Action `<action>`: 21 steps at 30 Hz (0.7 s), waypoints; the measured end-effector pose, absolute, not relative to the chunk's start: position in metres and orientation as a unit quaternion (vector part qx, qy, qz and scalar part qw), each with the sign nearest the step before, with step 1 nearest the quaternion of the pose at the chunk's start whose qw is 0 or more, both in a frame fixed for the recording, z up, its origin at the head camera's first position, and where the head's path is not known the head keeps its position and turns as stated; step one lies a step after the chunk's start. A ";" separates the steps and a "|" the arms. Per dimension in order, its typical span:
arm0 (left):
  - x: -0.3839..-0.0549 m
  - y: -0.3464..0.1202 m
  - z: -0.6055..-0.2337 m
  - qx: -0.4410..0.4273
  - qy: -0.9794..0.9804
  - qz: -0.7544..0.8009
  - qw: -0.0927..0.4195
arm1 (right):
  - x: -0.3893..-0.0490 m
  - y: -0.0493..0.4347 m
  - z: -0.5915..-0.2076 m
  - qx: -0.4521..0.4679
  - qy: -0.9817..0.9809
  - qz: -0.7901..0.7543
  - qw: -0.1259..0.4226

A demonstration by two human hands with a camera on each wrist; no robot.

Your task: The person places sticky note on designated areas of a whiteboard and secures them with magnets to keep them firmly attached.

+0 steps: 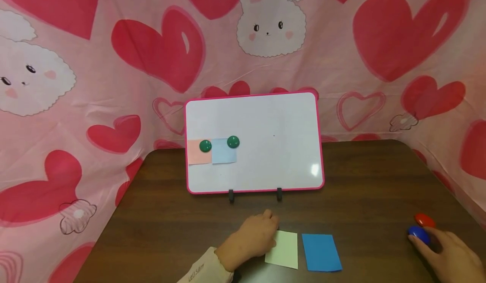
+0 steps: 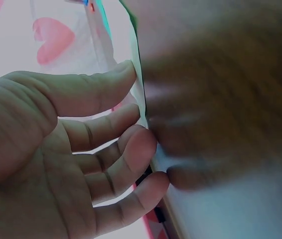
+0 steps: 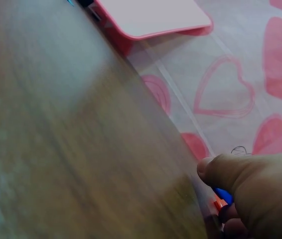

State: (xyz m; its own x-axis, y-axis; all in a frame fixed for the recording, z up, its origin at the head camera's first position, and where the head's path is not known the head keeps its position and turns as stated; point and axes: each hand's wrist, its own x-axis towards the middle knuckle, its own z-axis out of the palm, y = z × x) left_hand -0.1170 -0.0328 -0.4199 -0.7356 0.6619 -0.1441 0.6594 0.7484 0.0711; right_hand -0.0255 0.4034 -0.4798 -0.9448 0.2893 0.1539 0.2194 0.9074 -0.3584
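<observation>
My left hand is at the left edge of a pale green sticky note on the table. In the left wrist view the thumb and curled fingers meet the edge of that note, seen nearly side-on. Beside it lies a blue sticky note. At the far right, my right hand grips a round blue magnet between thumb and fingers. A red magnet sits just behind it. In the right wrist view, the thumb mostly hides the blue magnet.
A pink-framed whiteboard stands on black feet at the back. Two green magnets sit on it, with a peach note and a light blue note. Behind the brown table hangs a pink heart-patterned cloth.
</observation>
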 end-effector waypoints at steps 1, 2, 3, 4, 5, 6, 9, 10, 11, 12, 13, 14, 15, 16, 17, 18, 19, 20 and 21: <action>-0.117 -0.033 -0.420 0.354 0.932 0.008 0.079 | -0.026 0.403 -0.480 -0.127 -0.971 0.171 0.109; -0.117 -0.033 -0.420 0.354 0.932 0.009 0.079 | -0.026 0.403 -0.480 -0.125 -0.971 0.171 0.113; -0.117 -0.033 -0.420 0.354 0.932 0.011 0.079 | -0.026 0.403 -0.481 -0.124 -0.971 0.171 0.116; -0.117 -0.034 -0.420 0.354 0.932 0.014 0.078 | -0.026 0.403 -0.481 -0.124 -0.970 0.170 0.119; -0.117 -0.034 -0.420 0.354 0.932 0.016 0.077 | -0.026 0.403 -0.482 -0.123 -0.970 0.170 0.121; -0.117 -0.034 -0.421 0.353 0.933 0.019 0.075 | -0.026 0.403 -0.482 -0.123 -0.970 0.170 0.122; -0.118 -0.035 -0.421 0.350 0.933 0.032 0.074 | -0.026 0.404 -0.483 -0.125 -0.970 0.169 0.119; -0.119 -0.035 -0.421 0.350 0.933 0.036 0.075 | -0.026 0.404 -0.483 -0.126 -0.970 0.169 0.117; -0.119 -0.036 -0.421 0.350 0.933 0.038 0.077 | -0.026 0.404 -0.482 -0.127 -0.971 0.169 0.115; -0.120 -0.036 -0.421 0.350 0.932 0.042 0.079 | -0.026 0.404 -0.482 -0.129 -0.971 0.169 0.112; -0.120 -0.036 -0.421 0.351 0.932 0.045 0.081 | -0.026 0.404 -0.481 -0.131 -0.971 0.168 0.109; -0.121 -0.036 -0.421 0.352 0.931 0.047 0.082 | -0.026 0.404 -0.481 -0.132 -0.971 0.167 0.107; -0.121 -0.036 -0.421 0.354 0.931 0.047 0.080 | -0.026 0.403 -0.481 -0.133 -0.971 0.167 0.106; -0.122 -0.036 -0.421 0.354 0.931 0.049 0.079 | -0.026 0.403 -0.480 -0.134 -0.971 0.166 0.105; -0.123 -0.037 -0.422 0.354 0.931 0.051 0.077 | -0.026 0.403 -0.480 -0.134 -0.971 0.166 0.105; -0.123 -0.037 -0.422 0.354 0.931 0.052 0.074 | -0.026 0.403 -0.480 -0.134 -0.971 0.166 0.105; -0.124 -0.037 -0.423 0.354 0.931 0.054 0.073 | -0.026 0.403 -0.480 -0.134 -0.971 0.166 0.105; -0.125 -0.037 -0.423 0.353 0.931 0.055 0.071 | -0.026 0.403 -0.480 -0.133 -0.971 0.166 0.106; -0.125 -0.037 -0.423 0.353 0.931 0.059 0.070 | -0.026 0.403 -0.480 -0.133 -0.971 0.166 0.107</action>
